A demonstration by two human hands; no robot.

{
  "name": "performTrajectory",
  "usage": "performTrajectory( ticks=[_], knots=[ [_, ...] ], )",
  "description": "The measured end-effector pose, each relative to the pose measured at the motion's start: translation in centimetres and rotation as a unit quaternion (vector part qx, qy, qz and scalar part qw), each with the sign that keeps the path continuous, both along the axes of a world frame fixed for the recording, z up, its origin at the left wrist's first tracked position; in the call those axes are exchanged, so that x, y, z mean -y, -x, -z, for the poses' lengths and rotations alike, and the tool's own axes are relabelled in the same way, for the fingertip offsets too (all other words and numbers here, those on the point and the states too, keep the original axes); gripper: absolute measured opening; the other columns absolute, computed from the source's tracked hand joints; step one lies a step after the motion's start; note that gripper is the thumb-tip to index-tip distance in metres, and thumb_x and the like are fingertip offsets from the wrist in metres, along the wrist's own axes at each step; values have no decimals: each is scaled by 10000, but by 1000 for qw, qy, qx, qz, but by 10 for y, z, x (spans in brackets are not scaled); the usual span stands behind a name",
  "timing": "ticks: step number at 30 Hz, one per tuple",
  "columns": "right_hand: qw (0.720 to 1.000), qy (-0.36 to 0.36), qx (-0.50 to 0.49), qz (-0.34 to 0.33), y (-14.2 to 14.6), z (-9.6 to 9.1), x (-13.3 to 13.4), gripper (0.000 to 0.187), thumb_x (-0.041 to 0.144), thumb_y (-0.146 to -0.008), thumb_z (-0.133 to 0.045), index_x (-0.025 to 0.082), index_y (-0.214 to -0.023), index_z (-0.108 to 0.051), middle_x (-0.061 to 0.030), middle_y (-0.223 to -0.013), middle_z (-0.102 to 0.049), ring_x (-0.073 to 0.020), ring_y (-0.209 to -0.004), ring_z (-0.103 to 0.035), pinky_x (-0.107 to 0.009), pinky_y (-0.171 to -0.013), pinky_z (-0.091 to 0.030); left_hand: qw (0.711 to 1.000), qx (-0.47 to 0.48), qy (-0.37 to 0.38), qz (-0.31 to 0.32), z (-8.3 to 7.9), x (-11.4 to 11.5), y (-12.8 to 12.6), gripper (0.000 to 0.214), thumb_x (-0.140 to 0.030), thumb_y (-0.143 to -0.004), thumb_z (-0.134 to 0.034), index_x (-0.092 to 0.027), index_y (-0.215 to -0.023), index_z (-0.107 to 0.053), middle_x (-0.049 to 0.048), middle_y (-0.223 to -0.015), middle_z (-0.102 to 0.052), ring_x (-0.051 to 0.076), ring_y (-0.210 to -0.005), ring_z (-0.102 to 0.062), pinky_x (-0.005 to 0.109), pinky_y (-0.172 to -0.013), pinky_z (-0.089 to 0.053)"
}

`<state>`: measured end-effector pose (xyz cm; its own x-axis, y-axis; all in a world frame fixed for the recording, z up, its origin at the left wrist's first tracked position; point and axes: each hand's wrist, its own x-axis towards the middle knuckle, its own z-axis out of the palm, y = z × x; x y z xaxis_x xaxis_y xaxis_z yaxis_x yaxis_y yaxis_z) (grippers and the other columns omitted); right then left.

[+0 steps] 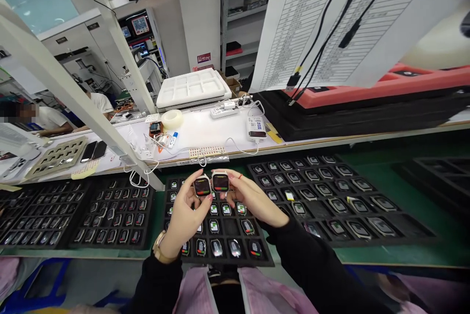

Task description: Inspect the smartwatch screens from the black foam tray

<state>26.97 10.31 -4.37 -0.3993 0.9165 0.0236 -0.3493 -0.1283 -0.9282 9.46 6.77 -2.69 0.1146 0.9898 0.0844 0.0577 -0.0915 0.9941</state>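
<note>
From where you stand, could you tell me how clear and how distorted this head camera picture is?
Head view: strong wide-angle bending curves the white frame bar and shelf edge; the left hand and right hand with their two watch units are sharp; the hanging sheet is bright and close; a person's face at far left is blurred.

White shelf up top carries a roll of tape (172,119), a stacked white moulded tray (192,88) and a power strip (223,112). Printed sheet (312,15) hangs right, black cables (330,25) across it; a co-worker (55,119) sits far left.
</note>
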Motion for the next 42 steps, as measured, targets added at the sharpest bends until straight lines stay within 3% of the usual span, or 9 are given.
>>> performTrajectory(
  ticks=[3, 7, 22, 33, 42],
  knots=[
    [1000, -10, -1, -3, 2, -6, -2, 541, 573, -859, -585, 183, -1234, -594, -105, -1061, -580, -146, -690, -543, -211, -466, -421, 1000, -14, -12, -23, -3, -1, 0, 608, -284, -828, -681, -231, -1377, -426, 81, -1015, -661, 164, -840, -613, 239, -675, -481],
    [1000, -17, -8, -7, 3, -10, -3, 537, 567, -862, -595, 188, -1241, -603, -105, -1047, -587, -140, -677, -542, -215, -471, -424, 999, 0, -20, -33, -6, -1, -1, 622, -272, -819, -684, -226, -1382, -425, 73, -988, -660, 192, -912, -621, 269, -758, -504],
    [999, -32, 1, -13, -2, -9, -2, 532, 568, -872, -585, 175, -1230, -593, -102, -1026, -606, -144, -682, -559, -212, -471, -428, 999, 3, -30, -23, -10, 2, -6, 593, -263, -836, -664, -213, -1374, -421, 99, -1110, -641, 210, -993, -623, 277, -790, -522],
    [996, -78, 30, -25, -6, -12, 4, 579, 404, -825, -704, 195, -1316, -479, -73, -974, -595, -144, -742, -551, -195, -515, -458, 998, 30, -46, -26, -8, 2, -9, 477, -295, -862, -635, -228, -1309, -484, 85, -1297, -556, 201, -1090, -584, 285, -894, -495],
    [995, -75, 62, -10, -8, -19, 7, 506, 476, -856, -637, 169, -1248, -547, -60, -876, -615, -132, -639, -544, -223, -503, -449, 999, 21, -42, -22, -7, 2, -10, 466, -318, -873, -627, -235, -1312, -491, 78, -1219, -598, 188, -1029, -592, 280, -864, -495]
  ],
)
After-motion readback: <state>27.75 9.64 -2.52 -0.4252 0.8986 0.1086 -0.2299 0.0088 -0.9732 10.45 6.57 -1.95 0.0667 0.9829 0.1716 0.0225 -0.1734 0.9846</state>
